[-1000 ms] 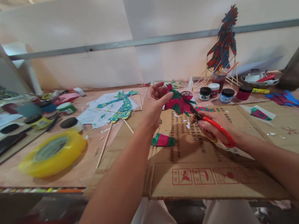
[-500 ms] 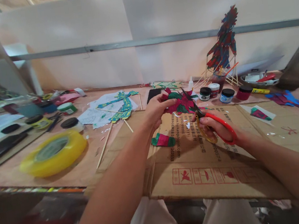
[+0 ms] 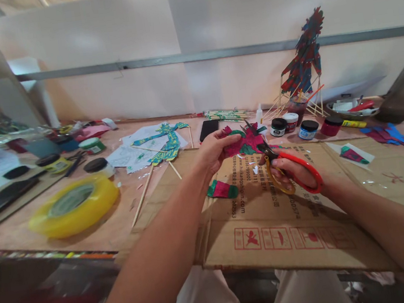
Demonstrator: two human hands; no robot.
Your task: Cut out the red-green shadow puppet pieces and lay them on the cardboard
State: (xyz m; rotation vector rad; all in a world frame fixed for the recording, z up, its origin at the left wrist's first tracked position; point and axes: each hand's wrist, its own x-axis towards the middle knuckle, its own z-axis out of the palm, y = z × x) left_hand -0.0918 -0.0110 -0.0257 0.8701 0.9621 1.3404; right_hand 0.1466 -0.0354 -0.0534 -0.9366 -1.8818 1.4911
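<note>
left of the scissors point(image 3: 268, 152), the left hand point(image 3: 214, 153) pinches the pink-green cutout point(image 3: 251, 140), which stretches sideways to them; the right hand point(image 3: 292, 171) grips them.

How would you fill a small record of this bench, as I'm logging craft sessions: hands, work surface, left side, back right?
Left hand: holding a pink-and-green cutout
Right hand: holding scissors, blades at the cutout
Work surface: cardboard, with a smaller pink-and-green piece on it
Left side: yellow tape roll
Back right: row of four jars; upright red-and-blue figure
</note>
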